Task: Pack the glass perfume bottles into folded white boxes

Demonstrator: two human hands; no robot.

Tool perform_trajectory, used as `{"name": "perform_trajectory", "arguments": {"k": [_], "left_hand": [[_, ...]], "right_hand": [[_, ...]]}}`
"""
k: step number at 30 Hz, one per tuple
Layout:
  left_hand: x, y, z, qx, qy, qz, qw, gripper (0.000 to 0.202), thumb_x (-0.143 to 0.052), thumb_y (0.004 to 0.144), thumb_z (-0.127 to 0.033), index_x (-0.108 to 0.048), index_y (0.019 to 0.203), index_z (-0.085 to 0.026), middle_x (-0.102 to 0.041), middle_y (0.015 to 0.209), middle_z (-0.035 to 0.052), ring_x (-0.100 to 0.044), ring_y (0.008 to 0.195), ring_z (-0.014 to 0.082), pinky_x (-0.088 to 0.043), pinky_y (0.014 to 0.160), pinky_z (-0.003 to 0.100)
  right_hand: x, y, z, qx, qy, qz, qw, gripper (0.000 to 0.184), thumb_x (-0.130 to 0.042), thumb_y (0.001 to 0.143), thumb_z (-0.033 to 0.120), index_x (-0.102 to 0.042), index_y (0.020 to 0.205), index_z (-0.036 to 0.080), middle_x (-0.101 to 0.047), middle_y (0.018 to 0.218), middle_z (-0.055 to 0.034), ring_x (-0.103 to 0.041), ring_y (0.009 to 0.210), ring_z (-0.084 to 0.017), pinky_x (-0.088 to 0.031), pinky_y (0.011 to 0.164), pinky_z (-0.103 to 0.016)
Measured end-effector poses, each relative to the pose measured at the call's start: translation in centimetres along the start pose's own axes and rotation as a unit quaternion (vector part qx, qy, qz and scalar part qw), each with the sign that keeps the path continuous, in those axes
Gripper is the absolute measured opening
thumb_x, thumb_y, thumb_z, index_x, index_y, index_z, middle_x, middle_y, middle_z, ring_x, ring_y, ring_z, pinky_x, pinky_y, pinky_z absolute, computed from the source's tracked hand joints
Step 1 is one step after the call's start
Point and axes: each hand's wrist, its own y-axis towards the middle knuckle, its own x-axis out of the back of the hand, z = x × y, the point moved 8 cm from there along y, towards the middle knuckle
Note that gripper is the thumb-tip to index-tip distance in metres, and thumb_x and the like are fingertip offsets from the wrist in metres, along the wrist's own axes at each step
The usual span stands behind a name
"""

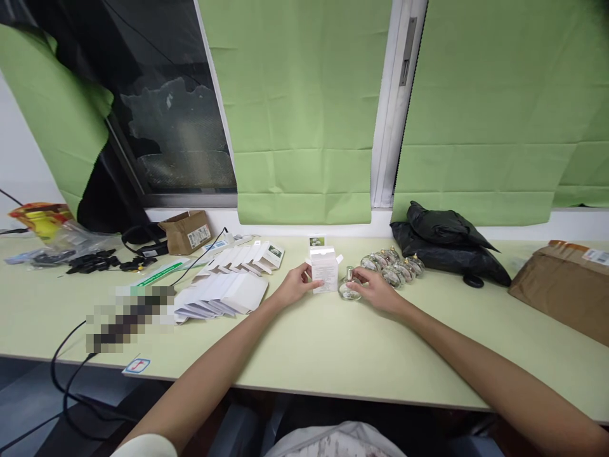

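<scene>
In the middle of the table stands a small white carton [325, 274], upright with its top flaps up. My left hand [299, 284] grips it by its left side, the thumb across the front. Just right of the carton, my right hand [373, 289] has its fingers closed around a clear glass perfume bottle [349, 291] with a silvery neck. The bottle is upright, at or close to the tabletop. Behind my right hand lie several similar glass bottles [392, 270] in a cluster. To the left, flattened white cartons [221, 295] lie overlapping in two rows.
Black plastic bags [447, 244] lie at the back right, near a brown parcel [566, 282]. An opened cardboard box [185, 233] and black cables are at the back left. A blurred dark object [130, 319] lies near the left front edge. Green curtains [304, 114] hang behind the table.
</scene>
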Motion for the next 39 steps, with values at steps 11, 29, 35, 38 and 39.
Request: {"name": "perform_trajectory", "arguments": {"k": [11,29,35,38,39], "left_hand": [[-0.7,-0.3,-1.3,-0.020,-0.011,0.022,1.000,0.048,-0.075,0.083,-0.058,-0.068,0.108,-0.018,-0.067,0.095,0.0028,-0.056,0.075,0.0163,-0.044,0.069,0.029],[-4.7,-1.9,-4.6,-0.020,-0.024,0.084,0.996,0.049,-0.078,0.080,-0.061,-0.069,0.100,-0.018,-0.063,0.081,0.0009,-0.050,0.070,0.0156,-0.040,0.064,0.027],[-5.1,-1.7,-4.4,-0.027,-0.030,0.092,0.995,0.048,-0.080,0.078,-0.059,-0.070,0.098,-0.018,-0.062,0.080,0.0002,-0.047,0.068,0.0141,-0.038,0.063,0.027],[-5.2,-1.7,-4.4,-0.027,-0.029,0.095,0.995,0.049,-0.080,0.078,-0.060,-0.070,0.100,-0.017,-0.062,0.080,0.0001,-0.047,0.068,0.0142,-0.037,0.063,0.027],[-5.2,-1.8,-4.4,-0.026,-0.027,0.094,0.995,0.049,-0.080,0.078,-0.060,-0.070,0.100,-0.017,-0.062,0.080,0.0001,-0.046,0.068,0.0142,-0.037,0.062,0.027]], "right_hand": [[1.9,-0.6,4.2,0.086,-0.066,-0.096,0.989,0.026,-0.049,0.105,0.047,-0.058,0.103,0.023,-0.061,0.095,-0.0065,-0.056,0.091,-0.024,-0.045,0.083,-0.038],[3.0,-1.1,7.7,0.122,-0.127,-0.182,0.967,0.024,-0.045,0.106,0.044,-0.058,0.104,0.024,-0.062,0.098,-0.0091,-0.050,0.095,-0.028,-0.043,0.087,-0.046],[3.5,-0.9,7.7,0.115,-0.103,-0.217,0.964,0.022,-0.047,0.106,0.044,-0.058,0.107,0.025,-0.064,0.102,-0.0087,-0.050,0.095,-0.028,-0.045,0.086,-0.044],[3.6,-1.0,7.9,0.127,-0.119,-0.231,0.957,0.020,-0.047,0.106,0.042,-0.057,0.106,0.025,-0.065,0.103,-0.0092,-0.051,0.098,-0.029,-0.044,0.089,-0.046],[3.6,-1.0,7.9,0.130,-0.123,-0.231,0.956,0.020,-0.047,0.106,0.042,-0.057,0.105,0.025,-0.065,0.102,-0.0092,-0.051,0.098,-0.029,-0.044,0.089,-0.046]]}}
